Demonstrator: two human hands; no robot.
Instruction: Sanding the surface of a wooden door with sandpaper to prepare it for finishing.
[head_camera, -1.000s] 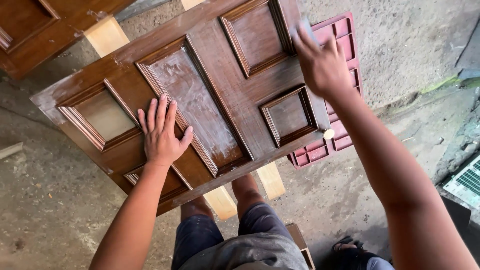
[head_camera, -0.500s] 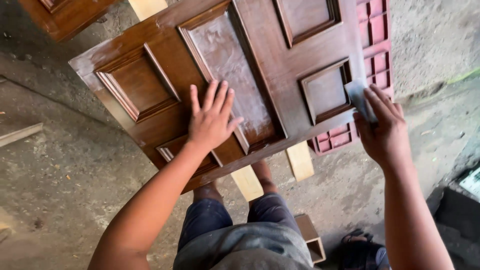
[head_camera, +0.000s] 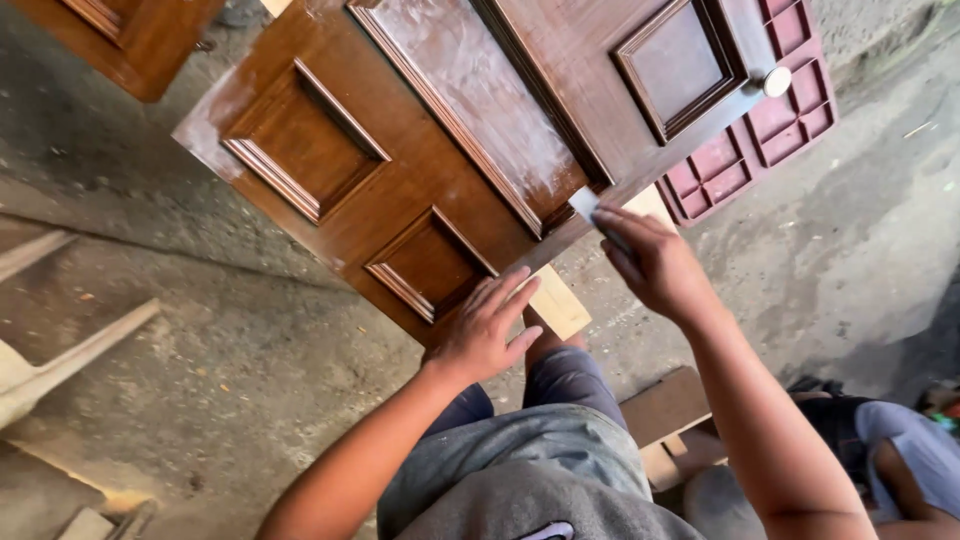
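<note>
At the centre of the frame, the right hand (head_camera: 655, 265) pinches a small grey pad (head_camera: 588, 203), probably sandpaper, though the view is too blurred to be sure, against the lower edge of the brown panelled door (head_camera: 470, 130); the left hand (head_camera: 485, 330) lies flat with fingers spread and grasping nothing, pressing on the door's near corner just beside a small recessed panel. The door fills the upper middle of the frame, resting on pale wooden blocks (head_camera: 560, 300); a red plastic crate (head_camera: 760, 140) shows under its right end, by a round knob (head_camera: 777, 81). One risk, as I judge it: the left hand sits so near the corner that the door could tip or slide on the blocks; heavy rubbing at the edge might cut through the finish. Compared with half a second ago, the right hand has moved from the door's right end to its lower edge, and the left hand has slid down off the panel.
</note>
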